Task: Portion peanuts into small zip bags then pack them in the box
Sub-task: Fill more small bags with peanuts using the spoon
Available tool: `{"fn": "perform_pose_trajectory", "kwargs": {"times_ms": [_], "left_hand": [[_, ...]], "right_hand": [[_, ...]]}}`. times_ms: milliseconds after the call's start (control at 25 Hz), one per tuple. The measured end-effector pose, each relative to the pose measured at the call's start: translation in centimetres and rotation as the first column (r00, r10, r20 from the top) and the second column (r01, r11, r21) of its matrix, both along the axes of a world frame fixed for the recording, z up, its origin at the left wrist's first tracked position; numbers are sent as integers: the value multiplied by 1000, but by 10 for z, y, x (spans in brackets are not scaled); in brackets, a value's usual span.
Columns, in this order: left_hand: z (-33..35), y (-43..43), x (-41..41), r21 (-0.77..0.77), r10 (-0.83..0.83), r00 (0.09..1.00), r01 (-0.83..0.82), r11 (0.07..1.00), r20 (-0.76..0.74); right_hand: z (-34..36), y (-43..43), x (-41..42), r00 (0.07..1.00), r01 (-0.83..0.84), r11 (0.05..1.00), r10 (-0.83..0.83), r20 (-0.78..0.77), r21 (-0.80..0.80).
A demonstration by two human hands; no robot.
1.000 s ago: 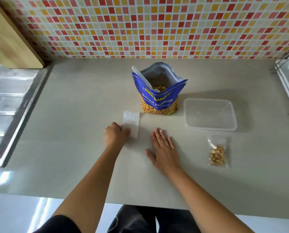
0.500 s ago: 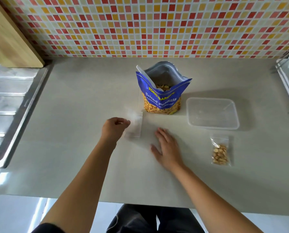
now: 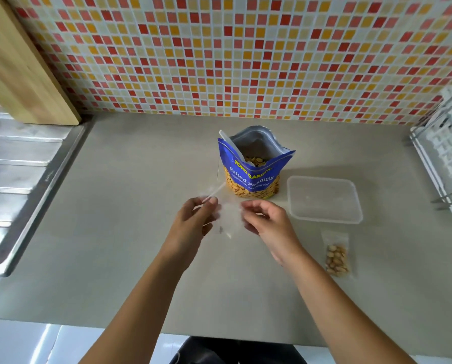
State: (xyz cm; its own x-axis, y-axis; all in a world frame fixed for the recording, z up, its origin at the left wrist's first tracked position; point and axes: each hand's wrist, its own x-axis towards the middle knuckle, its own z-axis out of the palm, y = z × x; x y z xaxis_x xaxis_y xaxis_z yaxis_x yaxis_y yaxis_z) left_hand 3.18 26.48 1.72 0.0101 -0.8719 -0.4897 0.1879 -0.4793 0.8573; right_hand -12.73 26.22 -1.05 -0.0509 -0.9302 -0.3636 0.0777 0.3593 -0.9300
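Grey counter [image 3: 140, 258] below a wall of red, orange and cream mosaic tiles [image 3: 245, 61] carried everything. Just above its middle, an empty zip bag [image 3: 226, 214], clear and blurred, hung between the two hands. The left hand [image 3: 193, 222] pinched the bag's upper left edge between thumb and fingertips. The right hand [image 3: 268, 219] was curled at the bag's right edge, its thumb and forefinger closed there, pinching the plastic as far as the blur let one tell.

Just beyond the hands stood the blue bag of salted peanuts [image 3: 251, 177], upright and open at the top, with peanuts visible inside. A white scoop handle [image 3: 230, 145] leaned out of its left corner. To the right of that bag, close beside it but apart, sat the clear plastic box [image 3: 324, 219], lidless, with nothing in it. Nearer the counter's front edge from the box lay a filled zip bag [image 3: 336, 254], flat, with peanuts gathered in its lower half.

At the far left a wooden board [image 3: 22, 74] leaned against the wall above the ribbed steel drainboard [image 3: 17, 166] of a sink. At the far right stood a white wire rack [image 3: 445, 153].
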Motion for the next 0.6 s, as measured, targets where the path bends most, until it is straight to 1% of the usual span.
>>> {"fn": "perform_pose_trajectory", "kwargs": {"times_ms": [40,120,240,280,400,600], "left_hand": [[5,-3,2,-11,39,997,-40,999,-60],[16,-7,4,-60,22,997,-26,998,-73],[35,-8,-6,-125,-67,995,58,991,-73],[41,-9,-10,-144,-78,994,66,987,-81],[56,-13,-18,-172,-98,985,73,982,-139],[70,-21,-22,-177,-105,973,68,982,-205]], "right_hand": [[6,0,-7,998,-38,999,37,-42,-24],[20,0,-17,995,-67,994,61,-74,-84],[41,-2,-22,999,-5,989,13,51,-150],[48,-3,-23,999,11,983,-2,48,-183],[61,-7,-30,998,-1,963,-14,-54,-271],[82,-13,-46,988,-26,947,-24,-153,-320]]}}
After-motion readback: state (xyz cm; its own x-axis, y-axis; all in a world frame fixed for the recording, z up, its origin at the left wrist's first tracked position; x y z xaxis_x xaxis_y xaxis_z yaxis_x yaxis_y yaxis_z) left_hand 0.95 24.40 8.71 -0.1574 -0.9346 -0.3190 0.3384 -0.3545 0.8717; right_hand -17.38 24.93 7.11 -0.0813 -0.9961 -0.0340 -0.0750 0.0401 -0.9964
